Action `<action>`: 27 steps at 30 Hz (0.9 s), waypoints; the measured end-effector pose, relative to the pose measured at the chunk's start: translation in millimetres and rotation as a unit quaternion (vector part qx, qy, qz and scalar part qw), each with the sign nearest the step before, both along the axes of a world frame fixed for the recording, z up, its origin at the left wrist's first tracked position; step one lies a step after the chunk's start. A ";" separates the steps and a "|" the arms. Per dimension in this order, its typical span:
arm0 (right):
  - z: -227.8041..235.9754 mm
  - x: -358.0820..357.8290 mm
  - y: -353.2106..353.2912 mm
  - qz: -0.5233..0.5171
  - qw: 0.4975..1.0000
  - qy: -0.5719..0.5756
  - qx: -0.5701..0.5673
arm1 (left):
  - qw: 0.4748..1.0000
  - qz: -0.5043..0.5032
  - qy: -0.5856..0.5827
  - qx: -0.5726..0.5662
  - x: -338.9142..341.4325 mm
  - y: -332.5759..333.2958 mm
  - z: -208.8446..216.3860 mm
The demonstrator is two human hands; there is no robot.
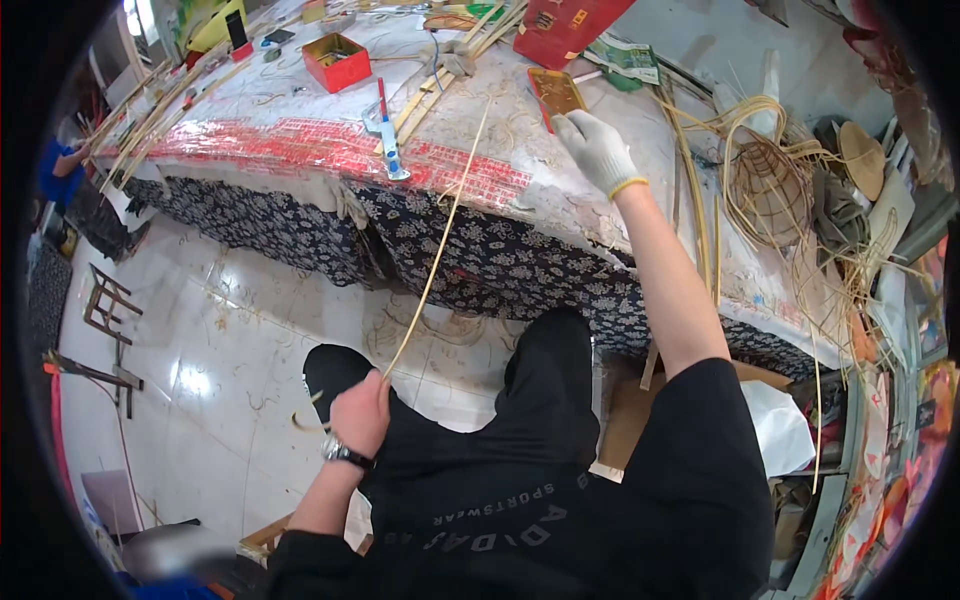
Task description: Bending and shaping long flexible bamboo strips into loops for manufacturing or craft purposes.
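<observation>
1. Left arm: your left forearm (322, 500) angles forward and inward from a black sleeve (300, 560).
2. Left wrist (344, 470): it bears a watch (334, 449) on a dark strap.
3. Left hand (360, 412): bare, fingers curled into a fist, near your left knee (336, 372).
4. Right arm: you reach well forward; the right forearm (672, 275) is bare below its sleeve (690, 430).
5. Right hand (596, 152): in a white glove with yellow cuff (628, 186), fingers pointing forward-left; their closure is unclear.
6. Your knees stand apart.
</observation>
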State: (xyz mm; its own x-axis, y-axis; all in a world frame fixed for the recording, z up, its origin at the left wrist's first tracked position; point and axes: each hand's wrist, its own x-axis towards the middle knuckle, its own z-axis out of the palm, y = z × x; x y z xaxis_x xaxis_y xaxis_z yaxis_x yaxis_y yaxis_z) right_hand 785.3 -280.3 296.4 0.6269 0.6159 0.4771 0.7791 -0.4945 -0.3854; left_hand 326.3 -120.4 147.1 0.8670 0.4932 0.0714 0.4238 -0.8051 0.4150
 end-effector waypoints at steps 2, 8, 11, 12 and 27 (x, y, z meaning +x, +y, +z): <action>-2.2 -19.8 3.6 0.031 0.999 0.016 0.038 | 0.999 -0.008 0.009 0.035 41.6 7.7 -6.5; -18.6 -45.2 19.5 0.036 0.994 0.048 -0.092 | 0.999 -0.017 -0.044 -0.019 161.9 17.6 20.5; -28.1 -46.9 23.9 0.039 0.990 0.036 -0.131 | 0.998 -0.041 -0.038 -0.024 201.7 26.0 39.7; -30.3 -47.6 25.7 0.038 0.989 0.030 -0.139 | 0.998 -0.038 -0.038 -0.027 213.2 28.9 40.0; -48.7 -51.9 41.2 0.021 0.978 -0.017 -0.209 | 0.999 -0.033 -0.010 0.027 239.8 22.0 41.2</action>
